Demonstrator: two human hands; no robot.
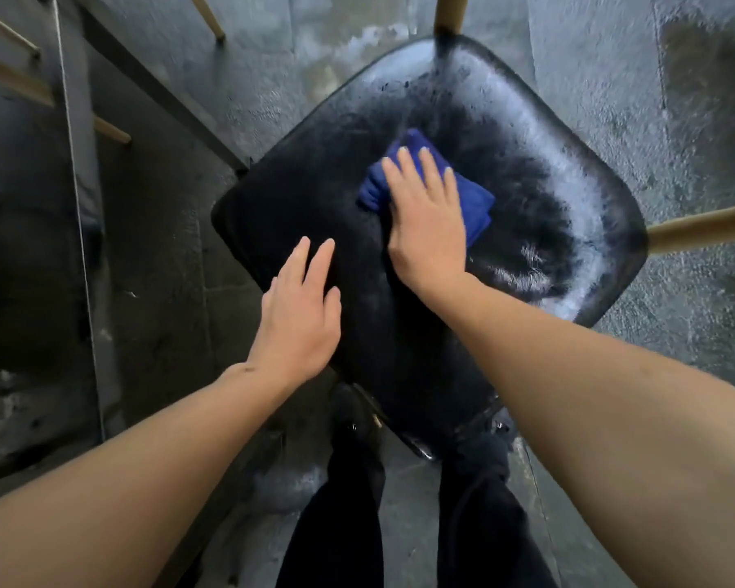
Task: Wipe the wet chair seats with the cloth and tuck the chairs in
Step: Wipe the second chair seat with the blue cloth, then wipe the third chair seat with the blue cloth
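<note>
A black chair seat fills the middle of the view, seen from above, with pale wooden legs splaying out from beneath its far edges. A folded blue cloth lies near the centre of the seat. The right hand presses flat on the cloth, its fingers spread and extended over it rather than curled around it. Beyond the cloth, the far half of the seat shines with wet streaks. The left hand rests at the seat's near-left edge, fingers straight and released, grasping nothing. Dark trouser legs stand just below the seat's near corner on the grey concrete floor.
</note>
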